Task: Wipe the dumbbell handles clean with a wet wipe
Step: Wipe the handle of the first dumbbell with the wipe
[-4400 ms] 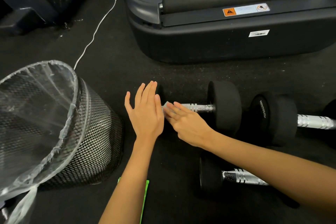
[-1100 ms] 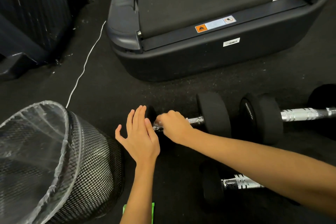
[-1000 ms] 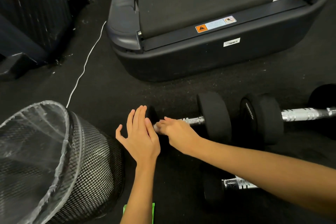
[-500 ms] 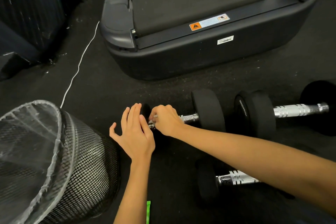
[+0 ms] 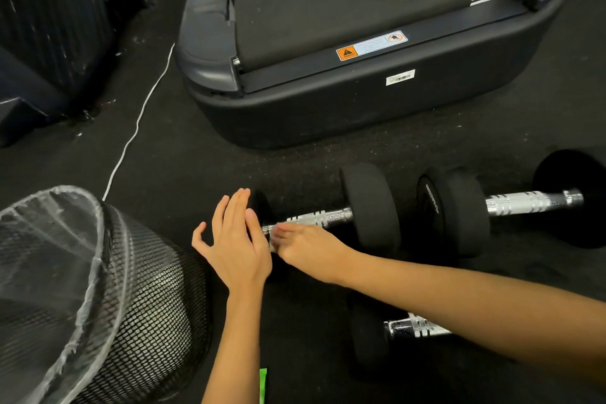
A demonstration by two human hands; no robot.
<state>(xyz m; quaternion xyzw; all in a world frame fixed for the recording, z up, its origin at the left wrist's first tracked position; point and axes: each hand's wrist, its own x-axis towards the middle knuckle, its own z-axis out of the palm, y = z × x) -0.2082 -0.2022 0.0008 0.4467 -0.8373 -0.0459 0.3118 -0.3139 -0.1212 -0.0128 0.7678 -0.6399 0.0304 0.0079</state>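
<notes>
A black dumbbell with a chrome handle point(image 5: 323, 217) lies on the dark floor at the centre. My left hand point(image 5: 234, 246) has straight fingers and rests flat against the dumbbell's left weight, which it mostly hides. My right hand point(image 5: 308, 249) lies over the left end of the handle and holds a wet wipe point(image 5: 271, 244) against it. Only a pale edge of the wipe shows under the fingers. To the right lies a second dumbbell point(image 5: 531, 202). The third dumbbell point(image 5: 416, 326) sits nearer me, partly under my right forearm.
A black mesh bin point(image 5: 141, 289) with a clear liner stands at the left, close to my left arm. The end of a treadmill point(image 5: 360, 108) lies just beyond the dumbbells. A white cable point(image 5: 137, 121) runs across the floor, and a green strip point(image 5: 263, 384) shows by my left forearm.
My right hand has gone from curled over the handle's left end to lying flatter on it, rubbing back and forth. My left hand stays against the left weight.
</notes>
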